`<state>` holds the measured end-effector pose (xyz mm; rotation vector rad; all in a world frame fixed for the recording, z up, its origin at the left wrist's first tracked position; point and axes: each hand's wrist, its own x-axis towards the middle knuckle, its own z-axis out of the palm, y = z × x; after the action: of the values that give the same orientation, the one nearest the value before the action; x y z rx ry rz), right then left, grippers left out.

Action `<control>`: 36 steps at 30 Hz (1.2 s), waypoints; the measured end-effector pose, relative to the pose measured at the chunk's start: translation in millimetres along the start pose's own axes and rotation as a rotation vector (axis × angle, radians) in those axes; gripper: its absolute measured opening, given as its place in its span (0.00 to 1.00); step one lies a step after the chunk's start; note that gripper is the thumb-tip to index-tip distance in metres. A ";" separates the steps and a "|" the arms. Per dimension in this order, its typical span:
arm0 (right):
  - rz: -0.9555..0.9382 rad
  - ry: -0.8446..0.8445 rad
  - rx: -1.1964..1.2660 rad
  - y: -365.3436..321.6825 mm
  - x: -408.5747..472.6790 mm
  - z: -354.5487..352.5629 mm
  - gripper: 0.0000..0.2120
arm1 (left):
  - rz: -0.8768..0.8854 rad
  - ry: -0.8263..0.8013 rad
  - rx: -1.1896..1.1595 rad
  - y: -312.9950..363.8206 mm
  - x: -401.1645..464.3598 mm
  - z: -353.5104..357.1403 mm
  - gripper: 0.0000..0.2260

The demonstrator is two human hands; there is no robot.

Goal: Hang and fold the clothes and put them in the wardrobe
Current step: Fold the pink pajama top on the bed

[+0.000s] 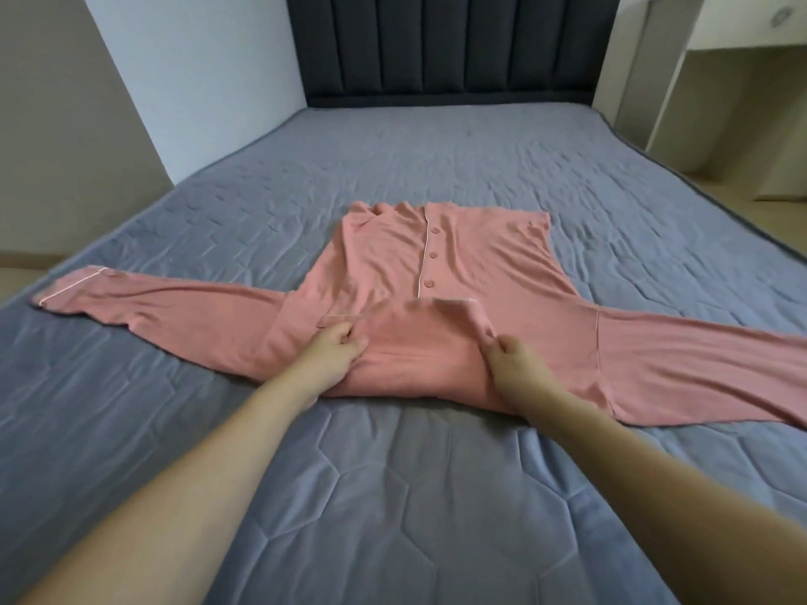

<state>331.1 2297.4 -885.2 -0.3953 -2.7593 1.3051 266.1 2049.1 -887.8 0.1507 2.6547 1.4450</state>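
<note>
A pink button-front shirt [436,272] lies spread flat on the bed [393,495], collar end nearest the person and hem toward the dark headboard [450,45] at 12 o'clock. One sleeve [144,299] stretches to 9 o'clock, the other [707,369] to 3 o'clock. The left hand [332,355] has its fingers curled, pinching the collar fabric at the shirt's near left. The right hand [515,364] pinches the near right part of the collar, lifting a fold. A white desk [716,50] stands at 1 o'clock beside the bed.
</note>
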 end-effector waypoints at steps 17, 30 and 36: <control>-0.598 0.306 -0.769 8.4 -21.6 27.3 0.24 | 0.519 0.499 0.841 -2.4 -27.7 32.8 0.20; -0.374 -0.009 -0.850 -79.1 18.8 97.4 0.23 | -0.043 0.455 0.812 -126.5 -5.4 -109.5 0.23; -0.476 -0.313 -0.649 -196.8 55.0 227.7 0.20 | -0.495 0.965 -0.313 -171.5 9.9 -212.1 0.16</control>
<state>200.4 2020.9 -882.4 0.4690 -3.1851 0.3744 219.4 1781.9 -918.2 -1.4486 2.6258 2.0117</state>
